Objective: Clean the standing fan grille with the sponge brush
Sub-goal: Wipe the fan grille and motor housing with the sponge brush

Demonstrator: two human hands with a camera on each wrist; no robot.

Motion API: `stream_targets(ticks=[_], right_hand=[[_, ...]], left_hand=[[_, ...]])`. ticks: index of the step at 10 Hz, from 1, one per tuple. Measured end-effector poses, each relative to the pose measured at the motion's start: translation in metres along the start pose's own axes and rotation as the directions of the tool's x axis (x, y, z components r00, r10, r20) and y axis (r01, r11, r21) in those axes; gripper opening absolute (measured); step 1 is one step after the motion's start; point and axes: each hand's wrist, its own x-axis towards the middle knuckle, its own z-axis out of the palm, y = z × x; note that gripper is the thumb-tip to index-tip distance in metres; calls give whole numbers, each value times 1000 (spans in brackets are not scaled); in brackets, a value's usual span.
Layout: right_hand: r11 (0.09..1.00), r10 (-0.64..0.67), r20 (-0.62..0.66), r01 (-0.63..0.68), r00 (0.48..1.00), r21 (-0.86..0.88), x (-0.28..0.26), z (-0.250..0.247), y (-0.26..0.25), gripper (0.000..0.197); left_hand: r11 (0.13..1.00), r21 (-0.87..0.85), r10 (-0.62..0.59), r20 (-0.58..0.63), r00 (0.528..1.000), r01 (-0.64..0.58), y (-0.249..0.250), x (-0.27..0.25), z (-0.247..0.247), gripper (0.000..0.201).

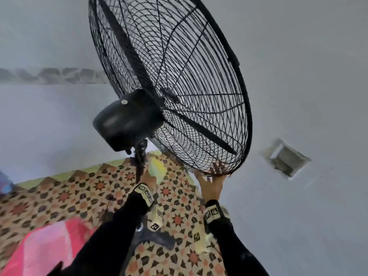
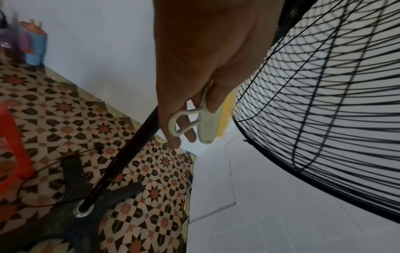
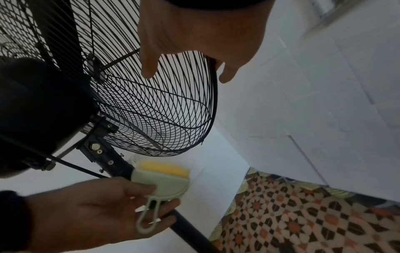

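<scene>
The black standing fan's wire grille (image 1: 179, 76) fills the upper head view, tilted, with its motor housing (image 1: 127, 120) behind. My right hand (image 1: 212, 176) is under the grille's bottom rim (image 3: 213, 95), palm against it. Its thumb (image 3: 149, 65) lies on the rear side and the spread fingers (image 1: 218, 168) on the front. My left hand (image 1: 148, 177) is by the pole just below the motor and grips the sponge brush (image 3: 164, 183). The brush has a pale green body with a loop handle (image 2: 184, 121) and a yellow sponge (image 2: 226, 118), which sits close beside the lower rear grille (image 2: 314, 102).
The fan's black pole (image 2: 129, 154) runs down to a dark cross base (image 2: 71, 179) on the patterned floor (image 1: 79, 192), with a thin cord (image 2: 43, 167) lying beside it. A red stool (image 2: 10, 145) stands at the left. White walls meet in a corner just past the fan, and a wall box (image 1: 286, 158) is at the right.
</scene>
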Motion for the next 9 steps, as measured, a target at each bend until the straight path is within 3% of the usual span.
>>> stream_targets(ticks=[1, 2, 3, 4, 5, 6, 7, 8, 9], right_hand=[[1000, 24, -26, -24, 999, 8, 4, 7, 3, 117], [1000, 4, -7, -4, 1000, -11, 8, 3, 8, 87], [999, 24, 13, -24, 1000, -45, 22, -1, 25, 63], [997, 75, 7, -75, 997, -22, 24, 2, 28, 81], [996, 57, -49, -60, 997, -65, 19, 6, 21, 107], [995, 30, -67, -36, 997, -94, 13, 9, 15, 123], [993, 32, -68, -40, 997, -110, 11, 11, 16, 118], [991, 43, -75, -52, 996, -122, 9, 9, 18, 108], [992, 28, -76, -37, 997, -120, 5, 8, 12, 110]], left_hand=[[996, -73, -44, -9, 999, 43, -8, 33, 20, 48], [998, -53, -29, 1, 1000, 29, 8, 33, 32, 45], [989, -146, -8, 55, 998, 16, 27, 30, 42, 45], [954, -301, 2, 45, 999, 11, 43, 27, 49, 46], [865, -500, 6, 93, 996, 41, 38, 10, 70, 41], [827, -559, 107, 258, 960, 59, 14, -31, 78, 38], [819, -572, 86, 182, 980, 35, -6, -8, 72, 27], [854, -519, 48, 53, 997, -14, 15, 10, 56, 20], [898, -429, 232, 280, 932, -95, 23, -33, 32, 25]])
